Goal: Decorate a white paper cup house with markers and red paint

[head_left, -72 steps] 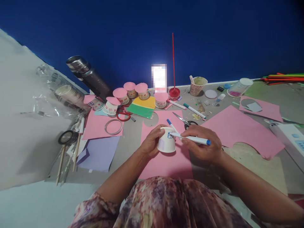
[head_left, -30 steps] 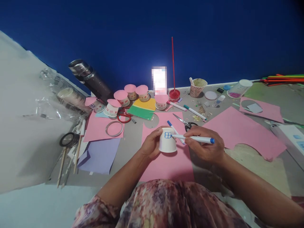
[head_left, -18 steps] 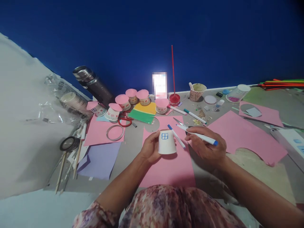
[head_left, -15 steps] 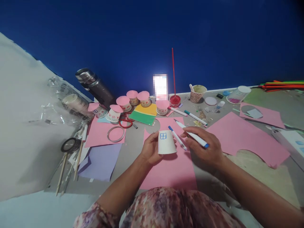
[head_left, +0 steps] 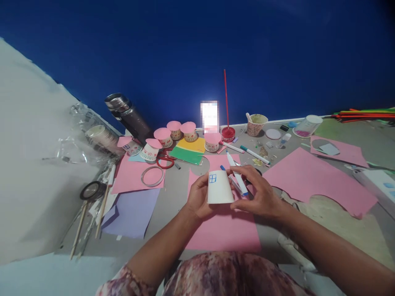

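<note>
An upside-down white paper cup (head_left: pixel 220 190) with a small blue window drawn on its side is gripped from the left by my left hand (head_left: pixel 199 196). My right hand (head_left: pixel 257 192) holds a white marker (head_left: pixel 235 170) between its fingers, its blue end pointing down toward me. The right thumb reaches the cup's lower right edge. Behind the cup, a second marker (head_left: pixel 222 167) with a blue end lies on the pink paper (head_left: pixel 222 234), partly hidden. The drawn window faces me, left of the cup's middle.
Several decorated cups with pink paper tops (head_left: pixel 162 137) stand at the back left beside a dark flask (head_left: pixel 132 121). Red scissors (head_left: pixel 166 162), a tape ring (head_left: pixel 152 176) and purple paper (head_left: pixel 132 211) lie left. Cut pink paper (head_left: pixel 296 172) lies right; a lit, blurred screen (head_left: pixel 210 117) stands behind.
My right hand has moved left to the cup, its thumb now at the cup's edge, and the marker has turned more upright. The cup has turned slightly, carrying the drawn window toward its left side.
</note>
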The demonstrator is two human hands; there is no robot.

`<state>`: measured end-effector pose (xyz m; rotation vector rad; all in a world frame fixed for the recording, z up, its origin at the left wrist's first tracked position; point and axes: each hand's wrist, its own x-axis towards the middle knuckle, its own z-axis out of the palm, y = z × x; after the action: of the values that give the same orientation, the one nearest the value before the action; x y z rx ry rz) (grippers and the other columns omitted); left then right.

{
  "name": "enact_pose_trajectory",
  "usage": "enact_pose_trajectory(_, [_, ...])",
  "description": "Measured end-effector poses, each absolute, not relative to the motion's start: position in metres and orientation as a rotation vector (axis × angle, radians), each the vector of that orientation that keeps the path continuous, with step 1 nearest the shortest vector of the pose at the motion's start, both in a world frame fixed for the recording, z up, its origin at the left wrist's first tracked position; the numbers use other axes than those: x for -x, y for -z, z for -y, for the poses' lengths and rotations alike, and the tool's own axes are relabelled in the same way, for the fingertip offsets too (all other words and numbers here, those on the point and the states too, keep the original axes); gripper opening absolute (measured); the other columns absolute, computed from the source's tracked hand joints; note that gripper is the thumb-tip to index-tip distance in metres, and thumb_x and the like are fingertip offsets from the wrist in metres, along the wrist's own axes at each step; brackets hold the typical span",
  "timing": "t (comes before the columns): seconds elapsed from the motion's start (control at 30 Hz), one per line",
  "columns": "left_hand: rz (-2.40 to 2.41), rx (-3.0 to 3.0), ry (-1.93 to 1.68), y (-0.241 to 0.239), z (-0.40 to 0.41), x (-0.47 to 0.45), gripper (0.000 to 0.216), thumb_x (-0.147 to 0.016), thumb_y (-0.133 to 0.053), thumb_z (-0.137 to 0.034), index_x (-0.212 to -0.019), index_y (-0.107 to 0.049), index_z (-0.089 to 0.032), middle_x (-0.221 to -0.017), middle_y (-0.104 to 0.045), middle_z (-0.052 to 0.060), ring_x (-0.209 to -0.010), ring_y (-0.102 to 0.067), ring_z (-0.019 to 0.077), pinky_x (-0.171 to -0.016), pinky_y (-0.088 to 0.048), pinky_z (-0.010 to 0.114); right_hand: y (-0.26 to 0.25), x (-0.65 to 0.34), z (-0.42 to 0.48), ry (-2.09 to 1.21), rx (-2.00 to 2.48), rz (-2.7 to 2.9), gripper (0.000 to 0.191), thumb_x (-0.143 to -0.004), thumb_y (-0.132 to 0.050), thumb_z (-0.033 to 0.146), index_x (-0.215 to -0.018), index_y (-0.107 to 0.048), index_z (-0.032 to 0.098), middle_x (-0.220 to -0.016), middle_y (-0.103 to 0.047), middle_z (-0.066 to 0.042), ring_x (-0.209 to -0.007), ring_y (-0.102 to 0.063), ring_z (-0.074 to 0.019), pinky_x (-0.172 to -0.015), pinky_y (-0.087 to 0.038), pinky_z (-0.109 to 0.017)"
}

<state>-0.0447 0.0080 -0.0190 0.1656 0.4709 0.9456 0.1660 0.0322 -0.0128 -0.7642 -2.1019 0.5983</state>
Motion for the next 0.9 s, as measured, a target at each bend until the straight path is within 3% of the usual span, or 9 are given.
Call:
enact_pose_trajectory(0.2, [-0.575,-0.200,-0.990,0.017,-0.006,0.044,0.041,-0.091,-0.071,-0.046,-0.110,-0.076,-0.009,-0.097,-0.081,0.016,-0.087,-0.078,0.0310,-0.089,-0.059,0.045,0.014,-0.168,-0.034,-0.545,0.730,2.135,0.095,-0.076,-0.091,0.064,-0.155,-0.052,0.027,-0.135,-0.072,-0.015,-0.114,-0.069,-0.0337,-0.096,-0.059,-0.048])
enact_pose_trajectory(0.43, [-0.744,-0.252,-1.142,0.020,-0.003,0.039,0.032,-0.083,-0.083,-0.039,-0.101,-0.075,-0.013,-0.095,-0.079,0.011,-0.089,-0.074,0.0278,-0.088,-0.059,0.043,0.015,-0.170,-0.039,-0.452,0.650,2.184,0.097,-0.079,-0.089,0.064,-0.158,-0.048,0.025,-0.136,-0.070,-0.018,-0.120,-0.067,-0.0359,-0.102,-0.057,-0.053])
enact_pose_trajectory(0.63, [-0.765,-0.343,-1.201,0.027,-0.001,0.036,0.028,-0.076,-0.090,-0.034,-0.090,-0.075,-0.015,-0.084,-0.073,0.003,-0.077,-0.065,0.0190,-0.078,-0.055,0.033,0.012,-0.169,-0.038,-0.484,0.566,2.225,0.086,-0.086,-0.088,0.041,-0.159,-0.044,0.027,-0.137,-0.070,-0.016,-0.124,-0.066,-0.0345,-0.108,-0.054,-0.057])
enact_pose_trajectory(0.8, [-0.743,-0.381,-1.140,0.020,-0.002,0.040,0.039,-0.075,-0.092,-0.045,-0.095,-0.078,-0.014,-0.091,-0.075,0.007,-0.083,-0.067,0.0219,-0.079,-0.055,0.034,0.006,-0.177,-0.037,-0.762,0.675,2.202,0.085,-0.079,-0.092,0.039,-0.153,-0.052,0.026,-0.141,-0.068,-0.015,-0.129,-0.064,-0.0325,-0.109,-0.054,-0.050])
enact_pose_trajectory(0.9, [-0.713,-0.453,-1.075,0.009,-0.001,0.044,0.049,-0.068,-0.097,-0.042,-0.104,-0.080,-0.013,-0.096,-0.077,0.008,-0.085,-0.069,0.0223,-0.079,-0.055,0.034,0.007,-0.183,-0.039,-1.015,0.728,2.149,0.092,-0.071,-0.097,0.045,-0.151,-0.056,0.028,-0.146,-0.066,-0.013,-0.131,-0.065,-0.0335,-0.108,-0.055,-0.046])
